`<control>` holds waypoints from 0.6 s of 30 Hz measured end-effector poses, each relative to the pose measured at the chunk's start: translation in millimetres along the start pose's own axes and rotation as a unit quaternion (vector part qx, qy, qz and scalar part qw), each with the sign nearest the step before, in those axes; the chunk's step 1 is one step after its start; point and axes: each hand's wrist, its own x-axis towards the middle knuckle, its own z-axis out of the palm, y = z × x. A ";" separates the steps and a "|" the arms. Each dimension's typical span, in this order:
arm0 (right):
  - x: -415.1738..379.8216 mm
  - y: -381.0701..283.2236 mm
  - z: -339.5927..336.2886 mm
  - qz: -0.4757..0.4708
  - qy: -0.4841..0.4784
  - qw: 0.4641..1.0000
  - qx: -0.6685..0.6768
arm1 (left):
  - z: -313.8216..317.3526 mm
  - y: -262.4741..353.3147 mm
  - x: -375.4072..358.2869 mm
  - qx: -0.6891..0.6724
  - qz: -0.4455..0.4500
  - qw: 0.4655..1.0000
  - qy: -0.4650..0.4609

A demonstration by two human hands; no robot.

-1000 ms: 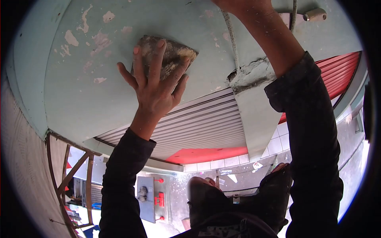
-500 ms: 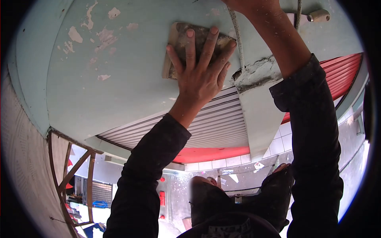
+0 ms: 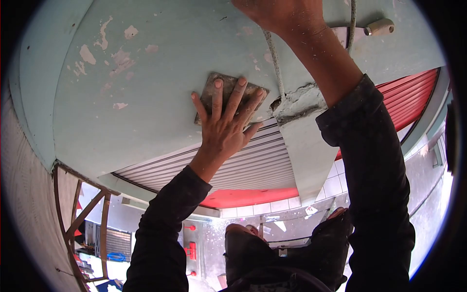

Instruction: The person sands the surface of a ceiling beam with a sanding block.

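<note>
My left hand (image 3: 221, 114) lies spread over a worn, square sanding block (image 3: 216, 80), pressing it flat to the pale green wall (image 3: 160, 112). The fingers are apart across the block's dark, dusty back, with the thumb off to its right. Higher up, my right hand (image 3: 284, 12) is cut off by the top edge of the view, and its fingers are hidden. It is close to the wall, near a thin, speckled cable (image 3: 275, 63). Right of the right wrist is a putty knife (image 3: 382, 27), its pale handle showing.
Peeled paint patches (image 3: 121, 63) mark the wall. A broken plaster edge (image 3: 301, 103) tops a pillar between a grey roller shutter (image 3: 243, 160) and a red shutter (image 3: 413, 100). A brown frame (image 3: 104, 228) stands at left. Papers (image 3: 280, 226) lie on the floor far below.
My left hand has slid the block down the wall and turned it slightly. The right hand appears lower and further left; the whole view has also shifted a little.
</note>
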 end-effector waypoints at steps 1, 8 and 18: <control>-1.5 1.0 2.0 -0.008 0.014 1.000 -0.002 | -3.7 -2.4 -1.8 0.002 0.000 1.000 -0.015; -0.5 -3.1 1.5 0.007 0.020 1.000 -0.014 | -21.0 -45.0 -36.0 -0.036 0.122 0.990 -0.052; 0.5 -2.9 1.5 -0.006 0.014 1.000 -0.001 | -118.6 -38.1 -21.7 -0.102 -0.077 0.976 0.174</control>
